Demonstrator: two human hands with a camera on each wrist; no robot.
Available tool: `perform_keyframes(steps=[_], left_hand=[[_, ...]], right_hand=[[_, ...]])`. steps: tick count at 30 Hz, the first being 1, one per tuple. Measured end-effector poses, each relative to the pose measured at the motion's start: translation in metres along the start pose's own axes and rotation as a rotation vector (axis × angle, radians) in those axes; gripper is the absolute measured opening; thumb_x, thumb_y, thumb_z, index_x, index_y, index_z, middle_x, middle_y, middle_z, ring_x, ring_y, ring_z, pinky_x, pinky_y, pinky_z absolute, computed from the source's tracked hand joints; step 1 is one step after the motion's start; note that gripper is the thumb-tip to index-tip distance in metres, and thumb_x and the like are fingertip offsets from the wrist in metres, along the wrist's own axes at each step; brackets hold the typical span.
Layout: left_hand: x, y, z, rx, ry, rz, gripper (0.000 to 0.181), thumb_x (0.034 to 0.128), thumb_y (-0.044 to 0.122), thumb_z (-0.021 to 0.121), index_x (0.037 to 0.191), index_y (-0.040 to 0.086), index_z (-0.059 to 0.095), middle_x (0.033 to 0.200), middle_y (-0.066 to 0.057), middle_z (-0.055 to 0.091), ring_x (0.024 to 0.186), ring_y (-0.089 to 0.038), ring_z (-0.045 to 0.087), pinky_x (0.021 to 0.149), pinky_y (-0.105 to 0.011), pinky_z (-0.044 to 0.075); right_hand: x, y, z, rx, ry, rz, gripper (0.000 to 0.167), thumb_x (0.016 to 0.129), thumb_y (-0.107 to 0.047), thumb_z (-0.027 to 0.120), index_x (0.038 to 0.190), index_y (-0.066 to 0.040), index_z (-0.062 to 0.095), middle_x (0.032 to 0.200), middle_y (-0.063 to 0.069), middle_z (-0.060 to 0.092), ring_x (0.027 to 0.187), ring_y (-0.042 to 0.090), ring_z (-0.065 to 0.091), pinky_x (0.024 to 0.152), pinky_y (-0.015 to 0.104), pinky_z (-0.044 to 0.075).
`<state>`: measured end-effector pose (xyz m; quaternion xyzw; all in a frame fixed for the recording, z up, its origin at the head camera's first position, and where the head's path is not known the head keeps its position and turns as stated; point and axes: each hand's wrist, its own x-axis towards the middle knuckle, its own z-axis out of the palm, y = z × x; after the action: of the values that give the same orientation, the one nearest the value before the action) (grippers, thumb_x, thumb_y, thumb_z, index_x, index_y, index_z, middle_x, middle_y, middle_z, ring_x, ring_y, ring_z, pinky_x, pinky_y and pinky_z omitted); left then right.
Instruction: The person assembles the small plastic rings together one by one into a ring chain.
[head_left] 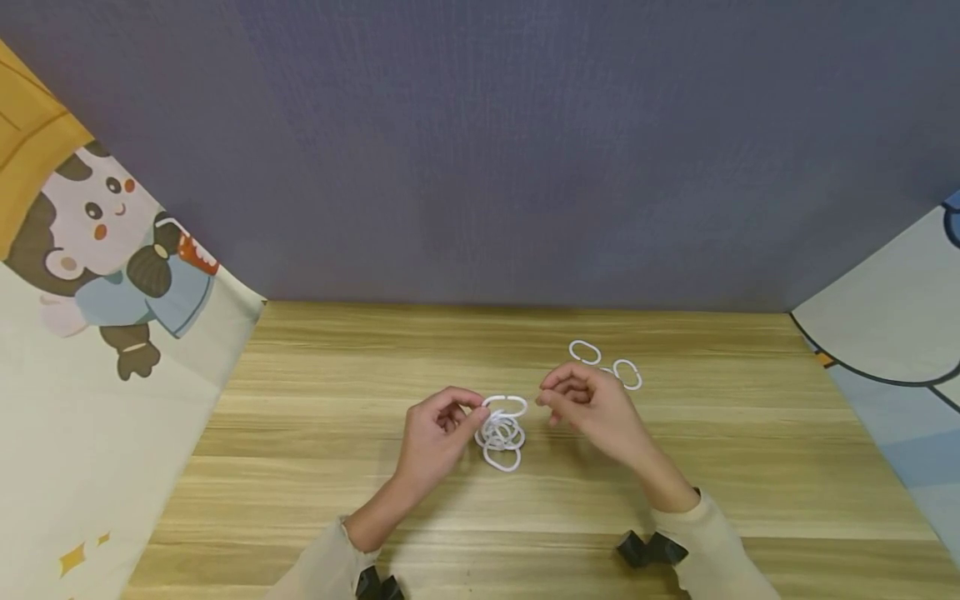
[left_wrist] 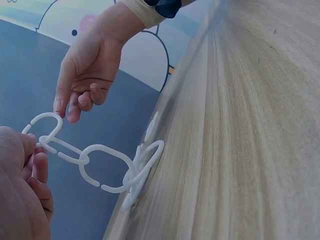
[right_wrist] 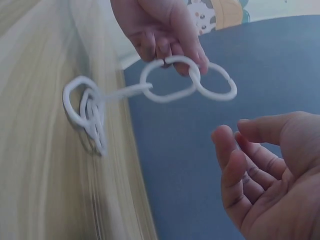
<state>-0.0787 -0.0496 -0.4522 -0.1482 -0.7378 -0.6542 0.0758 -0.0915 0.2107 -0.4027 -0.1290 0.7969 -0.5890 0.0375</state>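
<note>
White C-shaped plastic links hook together into a chain, its lower part heaped on the wooden table. My left hand pinches a link near the chain's upper end between thumb and fingertips, lifting several links off the table. In the right wrist view, the end link hangs past the left fingertips, hooked through its neighbour. My right hand hovers to the right of the chain, fingers loosely bent and thumb close to the index finger. Nothing shows between those fingers, and the hand is apart from the chain.
Behind the right hand lie loose white links, one farther back and another to its right. A third is mostly hidden by that hand. A grey-blue panel rises at the table's back edge, with printed panels on both sides.
</note>
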Motion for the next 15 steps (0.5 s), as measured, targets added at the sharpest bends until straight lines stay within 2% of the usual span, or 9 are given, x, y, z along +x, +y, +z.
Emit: perform_keyframes(steps=[9,15], left_hand=[[0.004,-0.002,0.0,-0.002,0.015,0.011,0.006,0.0973,0.005,0.085,0.102,0.004,0.081,0.087,-0.008,0.076,0.062,-0.005,0.053,0.052,-0.018,0.042],[0.006,-0.003,0.0,-0.003,0.02,0.009,0.007,0.0974,0.005,0.085,0.103,0.004,0.081,0.086,-0.008,0.076,0.062,-0.005,0.053,0.053,-0.018,0.042]], right_hand=[[0.016,0.022,-0.024,-0.063,0.083,-0.021,0.008,0.103,0.002,0.075,0.11,0.006,0.073,0.098,0.023,0.079,0.069,0.028,0.074,0.054,0.03,0.058],[0.025,0.038,-0.039,-0.065,0.13,0.058,0.014,0.105,-0.001,0.074,0.115,0.009,0.072,0.1,0.026,0.076,0.068,0.02,0.072,0.054,0.028,0.055]])
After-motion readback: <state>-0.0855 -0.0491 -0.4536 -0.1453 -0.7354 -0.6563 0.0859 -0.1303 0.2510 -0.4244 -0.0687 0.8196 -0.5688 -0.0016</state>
